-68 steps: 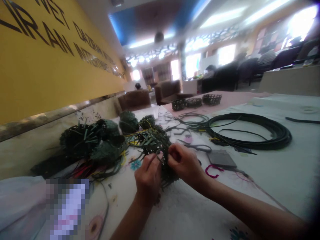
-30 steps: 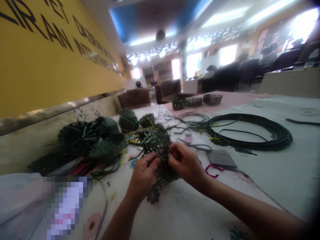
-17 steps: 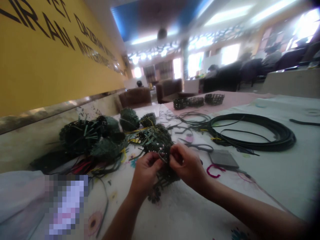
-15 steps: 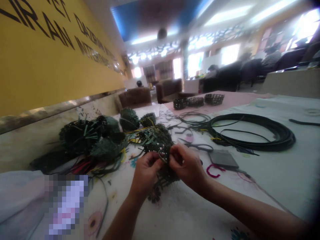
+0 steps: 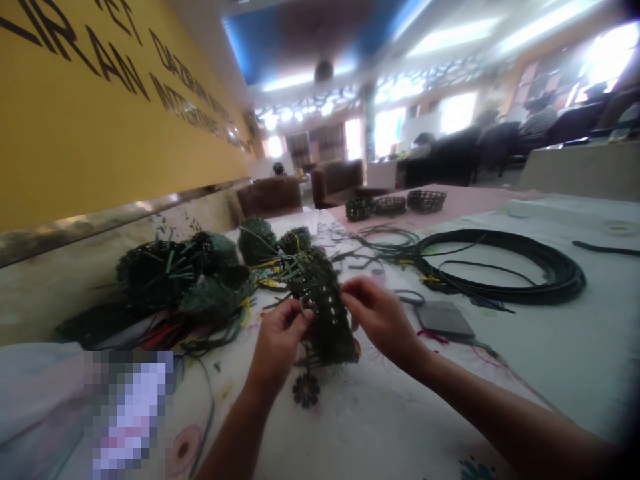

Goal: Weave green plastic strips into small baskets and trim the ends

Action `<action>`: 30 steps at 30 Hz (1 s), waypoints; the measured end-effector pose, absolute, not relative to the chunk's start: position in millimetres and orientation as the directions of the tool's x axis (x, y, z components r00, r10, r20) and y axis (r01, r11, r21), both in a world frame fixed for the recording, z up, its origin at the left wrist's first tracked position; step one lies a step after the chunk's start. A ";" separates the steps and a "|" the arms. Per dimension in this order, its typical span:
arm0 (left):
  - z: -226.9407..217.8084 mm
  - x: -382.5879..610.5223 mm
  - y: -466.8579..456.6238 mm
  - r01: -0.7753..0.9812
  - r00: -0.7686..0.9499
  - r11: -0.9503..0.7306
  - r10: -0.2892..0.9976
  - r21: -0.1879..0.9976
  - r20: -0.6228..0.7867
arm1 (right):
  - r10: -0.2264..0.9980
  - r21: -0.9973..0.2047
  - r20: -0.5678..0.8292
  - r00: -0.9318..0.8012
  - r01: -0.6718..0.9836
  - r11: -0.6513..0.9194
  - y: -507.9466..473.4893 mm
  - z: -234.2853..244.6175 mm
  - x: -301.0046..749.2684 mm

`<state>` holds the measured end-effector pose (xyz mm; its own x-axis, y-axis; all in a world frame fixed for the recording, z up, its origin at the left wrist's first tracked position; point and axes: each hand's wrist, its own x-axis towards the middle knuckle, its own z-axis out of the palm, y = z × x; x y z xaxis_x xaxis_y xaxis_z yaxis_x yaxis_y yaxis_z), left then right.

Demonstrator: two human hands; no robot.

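Observation:
A dark green woven basket [image 5: 327, 310], with an open lattice and loose strip ends at its far end, lies tilted between my hands. My left hand [image 5: 283, 337] is closed at its left side, thumb and forefinger pinching a thin strip that curves up pale at the fingertips. On the opposite side my right hand [image 5: 375, 313] is closed in a pinch at the basket's right edge. Whether those fingertips hold the wall or a strip end is too blurred to tell. Scissors [image 5: 410, 295] lie behind my right hand, only a dark handle loop showing.
Several green woven baskets [image 5: 215, 293] are heaped at the left by the wall. A coil of dark strip [image 5: 560, 283] lies right, near a grey flat block [image 5: 445, 320]. Three small baskets [image 5: 425, 200] stand on the pink cloth [image 5: 480, 200] at the back.
The basket has turned, showing more of its lattice side and its lower end farther right. My hands have moved apart, the left one slightly left; the strip's loop has shifted left with it.

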<state>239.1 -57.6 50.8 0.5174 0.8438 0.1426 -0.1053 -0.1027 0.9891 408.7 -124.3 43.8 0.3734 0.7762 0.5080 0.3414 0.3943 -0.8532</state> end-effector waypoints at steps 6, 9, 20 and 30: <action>47.8 238.2 -53.3 -0.140 0.518 -0.085 0.843 0.986 0.146 | 0.819 -0.869 0.478 0.316 0.307 0.388 -119.7 39.5 408.9; 45.0 237.6 -51.2 -0.143 0.532 -0.066 0.837 0.988 0.133 | 0.834 -0.873 0.472 0.285 0.284 0.397 -120.1 41.1 410.0; 44.0 238.2 -51.0 -0.127 0.539 -0.059 0.834 0.990 0.119 | 0.839 -0.855 0.496 0.225 0.297 0.425 -120.8 43.7 408.6; 49.4 240.4 -53.1 -0.113 0.537 -0.117 0.828 0.987 0.160 | 0.774 -0.766 0.588 0.235 0.469 0.440 -122.5 41.0 408.9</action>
